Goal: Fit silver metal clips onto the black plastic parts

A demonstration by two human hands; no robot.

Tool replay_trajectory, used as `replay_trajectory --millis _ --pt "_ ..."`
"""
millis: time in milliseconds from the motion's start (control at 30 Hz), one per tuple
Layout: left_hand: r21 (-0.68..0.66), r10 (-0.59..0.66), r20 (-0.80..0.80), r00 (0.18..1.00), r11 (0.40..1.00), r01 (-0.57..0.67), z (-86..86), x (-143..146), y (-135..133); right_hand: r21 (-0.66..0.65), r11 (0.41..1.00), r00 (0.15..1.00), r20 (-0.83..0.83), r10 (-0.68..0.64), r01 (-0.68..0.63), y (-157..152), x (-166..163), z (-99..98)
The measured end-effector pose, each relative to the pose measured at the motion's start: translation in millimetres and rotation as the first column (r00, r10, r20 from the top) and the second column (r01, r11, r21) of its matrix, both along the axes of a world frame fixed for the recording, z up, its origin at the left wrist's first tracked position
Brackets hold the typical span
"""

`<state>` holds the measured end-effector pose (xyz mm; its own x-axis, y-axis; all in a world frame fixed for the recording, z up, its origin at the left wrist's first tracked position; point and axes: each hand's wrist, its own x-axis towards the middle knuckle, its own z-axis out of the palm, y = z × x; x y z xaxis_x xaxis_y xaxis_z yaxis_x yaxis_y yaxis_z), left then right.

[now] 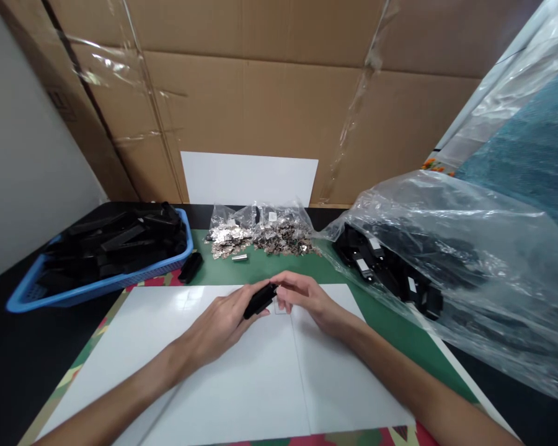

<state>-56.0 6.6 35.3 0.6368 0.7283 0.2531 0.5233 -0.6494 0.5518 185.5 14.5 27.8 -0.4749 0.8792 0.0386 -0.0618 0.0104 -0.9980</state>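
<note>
My left hand [223,319] is closed around a black plastic housing [259,301], held tilted just above the white sheet [204,384]. At the housing's right end, the fingers of my right hand [307,298] are pinched together. Something small and shiny shows at those fingertips, too small to name. Beyond my hands lie two heaps of small metal pieces, the left heap [230,238] and the right heap [283,237], spilling from clear bags. A short silvery metal piece [239,257] rests in front of them.
To the left, a blue basket [121,280] is piled with black plastic parts [121,238]. One black part [191,267] lies beside it. A large clear bag [483,248] at right holds black parts with pale labels [363,266]. A cardboard wall [270,105] stands behind.
</note>
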Motion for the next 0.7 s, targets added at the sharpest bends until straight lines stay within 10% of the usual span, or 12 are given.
replay_trajectory --millis 700 --pt "0.147 -0.018 -0.045 0.999 0.989 0.024 -0.7 3.0 -0.8 -0.024 0.999 0.997 -0.069 -0.025 0.024 2.3 1.5 -7.1"
